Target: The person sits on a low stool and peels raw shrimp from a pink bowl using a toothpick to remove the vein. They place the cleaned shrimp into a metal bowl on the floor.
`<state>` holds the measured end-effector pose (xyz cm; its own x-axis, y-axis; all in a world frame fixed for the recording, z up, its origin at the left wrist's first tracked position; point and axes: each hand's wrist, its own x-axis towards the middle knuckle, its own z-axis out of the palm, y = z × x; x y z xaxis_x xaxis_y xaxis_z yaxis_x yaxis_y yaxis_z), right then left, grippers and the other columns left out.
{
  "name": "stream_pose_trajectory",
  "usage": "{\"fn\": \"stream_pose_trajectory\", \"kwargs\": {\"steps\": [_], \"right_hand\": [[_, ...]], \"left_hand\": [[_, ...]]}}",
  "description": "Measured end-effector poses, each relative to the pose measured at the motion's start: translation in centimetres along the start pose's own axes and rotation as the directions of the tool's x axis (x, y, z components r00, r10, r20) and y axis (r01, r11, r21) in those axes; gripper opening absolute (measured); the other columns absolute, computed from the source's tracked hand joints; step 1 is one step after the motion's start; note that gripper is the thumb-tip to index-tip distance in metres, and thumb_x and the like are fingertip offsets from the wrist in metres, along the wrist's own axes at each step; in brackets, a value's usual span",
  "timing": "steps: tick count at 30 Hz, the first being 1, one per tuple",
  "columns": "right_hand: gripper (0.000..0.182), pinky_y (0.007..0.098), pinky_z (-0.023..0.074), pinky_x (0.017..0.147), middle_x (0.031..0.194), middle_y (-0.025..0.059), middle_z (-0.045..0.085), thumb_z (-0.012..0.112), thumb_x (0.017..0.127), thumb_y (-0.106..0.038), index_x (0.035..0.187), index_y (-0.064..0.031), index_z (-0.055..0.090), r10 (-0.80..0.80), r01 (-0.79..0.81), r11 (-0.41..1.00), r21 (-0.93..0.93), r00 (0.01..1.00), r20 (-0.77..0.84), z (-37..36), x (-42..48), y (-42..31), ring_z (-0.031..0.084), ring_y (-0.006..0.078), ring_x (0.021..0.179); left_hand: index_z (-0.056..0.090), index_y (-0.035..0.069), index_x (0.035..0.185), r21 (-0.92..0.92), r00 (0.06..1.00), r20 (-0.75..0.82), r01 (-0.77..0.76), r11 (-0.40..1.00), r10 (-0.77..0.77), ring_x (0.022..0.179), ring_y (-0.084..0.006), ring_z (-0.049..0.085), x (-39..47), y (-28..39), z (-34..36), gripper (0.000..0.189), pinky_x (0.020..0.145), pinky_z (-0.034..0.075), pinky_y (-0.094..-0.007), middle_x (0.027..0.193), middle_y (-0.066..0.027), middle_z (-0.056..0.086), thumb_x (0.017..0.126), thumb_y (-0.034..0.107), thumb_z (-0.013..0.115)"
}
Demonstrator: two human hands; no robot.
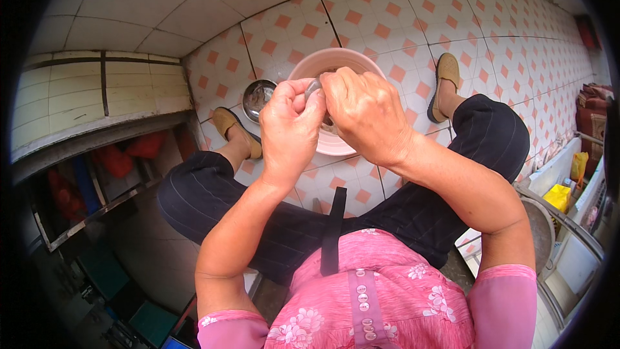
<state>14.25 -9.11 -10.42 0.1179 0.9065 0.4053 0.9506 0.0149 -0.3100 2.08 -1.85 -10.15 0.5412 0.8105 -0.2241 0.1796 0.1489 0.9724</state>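
Note:
Above a round pink plastic basin [339, 147], my two hands are close together. My left hand [293, 121] pinches a small grey, wet-looking object [313, 88] between thumb and fingers; its exact kind cannot be told. My right hand [365, 111] is curled against the same object from the right, its fingertips hidden behind the knuckles. Some brownish contents show in the basin between the hands, mostly covered by them. Left of the basin, a small metal bowl [255, 101] on the floor holds greyish, translucent-looking pieces.
A tiled ledge [97, 89] with a shelf space beneath it, holding red bags [116, 160], is at the left. My slippered feet rest on the patterned floor tiles on either side of the basin. A metal rack [566, 213] with a yellow bag [558, 198] stands at the right.

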Motion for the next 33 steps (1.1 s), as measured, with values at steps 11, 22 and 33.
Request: {"fn": "stream_pose_trajectory", "kwargs": {"steps": [11, 22, 33], "right_hand": [[0.014, 0.0418, 0.0509, 0.059, 0.076, 0.0184, 0.062, 0.059, 0.08, -0.007, 0.09, 0.0014, 0.053, 0.208, -0.209, 0.937, 0.281, 0.978, 0.034, 1.1, 0.3, 0.1, 0.064, 0.0347, 0.069], [0.012, 0.0445, 0.0487, 0.063, 0.073, 0.0203, 0.063, 0.051, 0.088, -0.007, 0.092, 0.0029, 0.056, 0.346, -0.371, 0.802, 0.469, 0.927, 0.141, 1.1, 0.5, 0.4, 0.062, 0.0378, 0.067], [0.017, 0.0305, 0.05, 0.064, 0.073, 0.0088, 0.064, 0.047, 0.09, -0.008, 0.092, 0.0031, 0.059, 0.546, -0.624, 0.438, 0.647, 0.756, 0.36, 0.8, 0.8, 0.4, 0.062, 0.0143, 0.067]], "left_hand": [[0.06, -0.007, 0.103, 0.087, 0.998, -0.003, -0.065, 0.994, 0.065, 0.073, -0.0056, 0.062, 0.1, -0.7, -0.3, 0.02, 0.066, 0.05, -0.0232, 0.08, -0.0083, 0.071, 0.088, 0.006, 0.062], [0.061, -0.006, 0.103, 0.381, 0.977, -0.003, -0.195, 0.904, 0.212, 0.065, -0.0066, 0.061, 0.0, -0.2, 0.1, 0.02, 0.06, 0.049, -0.0234, 0.071, -0.0077, 0.067, 0.087, 0.006, 0.062], [0.059, -0.006, 0.111, -0.046, 0.996, 0.064, 0.061, 0.997, -0.058, 0.074, -0.0074, 0.063, 0.2, 0.4, 0.2, 0.023, 0.068, 0.051, -0.0212, 0.083, -0.0057, 0.068, 0.092, 0.007, 0.058]]}}
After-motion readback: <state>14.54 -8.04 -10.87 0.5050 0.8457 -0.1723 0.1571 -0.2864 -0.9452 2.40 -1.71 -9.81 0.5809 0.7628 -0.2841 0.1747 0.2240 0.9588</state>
